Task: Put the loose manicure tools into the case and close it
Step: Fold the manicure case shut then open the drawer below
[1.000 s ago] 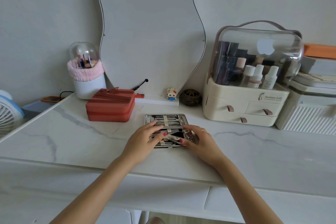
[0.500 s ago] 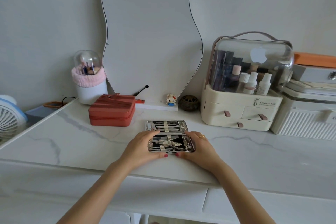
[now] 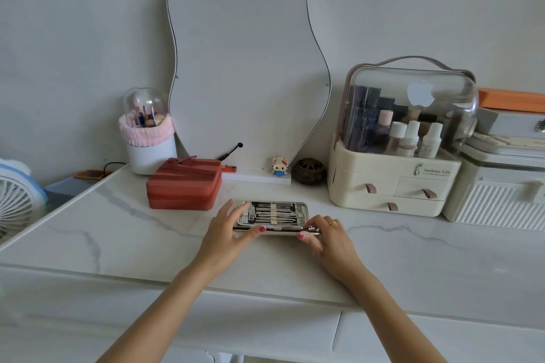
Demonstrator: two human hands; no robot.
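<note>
I have the manicure case (image 3: pixel 272 216) lying on the marble counter (image 3: pixel 118 233) at about 12 o'clock from me, just short of the red zip box (image 3: pixel 184 184) at 11 o'clock and the cream cosmetics organiser (image 3: pixel 389 183) at 2 o'clock. The far half lies flat with a row of steel tools (image 3: pixel 272 212) strapped across it; the near half is tipped up off the counter, seen nearly edge-on.

My left hand (image 3: pixel 227 233) is spread — thumb pressed on the near half's left front edge, fingers reaching over the hinge side without closing round anything. My right hand (image 3: pixel 327 237) pinches the right front corner between thumb and curled fingers.

I judge the case to be rigid, thin and light, with a shiny finish that could skid on polished stone. The tools look hard and pointed, so they may rattle loose if the flap jolts. Best hold, I think, is at both front corners of the lifted half — even pressure, folding it over squarely. Whether any tool lies loose outside, I cannot tell.
</note>
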